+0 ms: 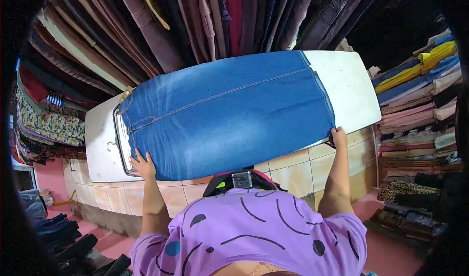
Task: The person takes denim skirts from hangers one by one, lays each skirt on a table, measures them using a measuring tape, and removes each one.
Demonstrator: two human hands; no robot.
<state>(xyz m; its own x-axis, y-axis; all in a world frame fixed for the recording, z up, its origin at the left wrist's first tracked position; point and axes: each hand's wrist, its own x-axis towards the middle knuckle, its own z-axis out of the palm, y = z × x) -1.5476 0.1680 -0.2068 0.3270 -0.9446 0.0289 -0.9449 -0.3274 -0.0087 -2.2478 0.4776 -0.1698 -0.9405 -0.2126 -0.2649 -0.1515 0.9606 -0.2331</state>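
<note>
A long blue denim skirt (234, 110) lies spread across a white table (342, 66), its waist to the left and its hem to the right. At the waist end is a dark-framed hanger (119, 139), its hook pointing left. My left hand (142, 166) rests with fingers spread at the near corner of the waist, beside the hanger. Over at the near hem corner, my right hand (339, 137) has its fingers closed on the denim edge. Part of the hanger is covered by the skirt.
Trousers (205, 17) hang in a dense row behind the table. Folded clothes are stacked at the right (410, 115), and patterned garments (49, 119) hang at the left. Dark clothing piles (63, 237) lie on the pink floor (117, 242).
</note>
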